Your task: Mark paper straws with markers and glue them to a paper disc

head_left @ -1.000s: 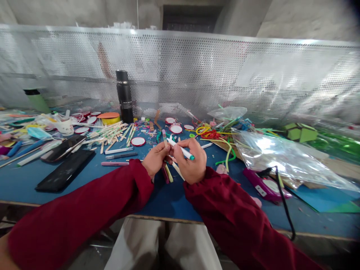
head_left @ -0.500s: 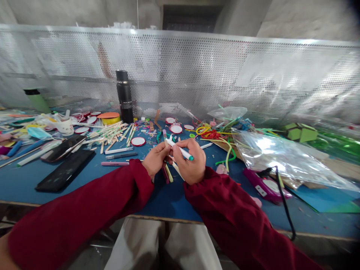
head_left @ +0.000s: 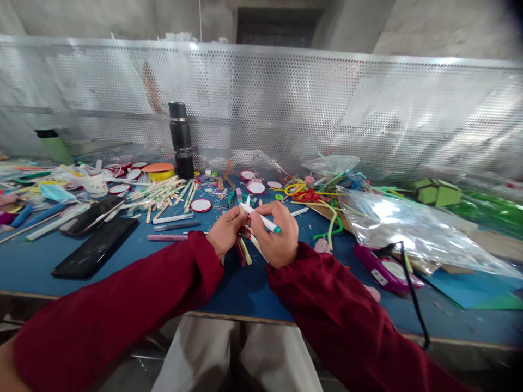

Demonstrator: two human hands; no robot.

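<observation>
My right hand (head_left: 278, 233) is closed round a white marker (head_left: 268, 224) with a green end, its tip slanting up and left. Close against it, my left hand (head_left: 227, 231) pinches a narrow craft stick (head_left: 239, 196), upright, with pink and green colouring near its top. The marker's tip is at the stick, but I cannot tell whether they touch. Below the hands lie a few coloured sticks (head_left: 244, 253), partly hidden by the fingers. A pink marker (head_left: 166, 238), a dark grey pen (head_left: 176, 226) and a white pen (head_left: 174, 218) rest left of my left hand.
Loose craft sticks (head_left: 165, 197) are heaped beside a black bottle (head_left: 181, 142). A black phone (head_left: 95, 247) lies at left. Toward the right are tangled coloured cords (head_left: 306, 191), a clear plastic bag (head_left: 392, 218) and a purple device (head_left: 386, 272) with a black cable. A perforated metal screen (head_left: 269, 103) stands behind.
Both hands stay almost in place, with the marker shifted very slightly. More green shows on the stick just below its pink end.
</observation>
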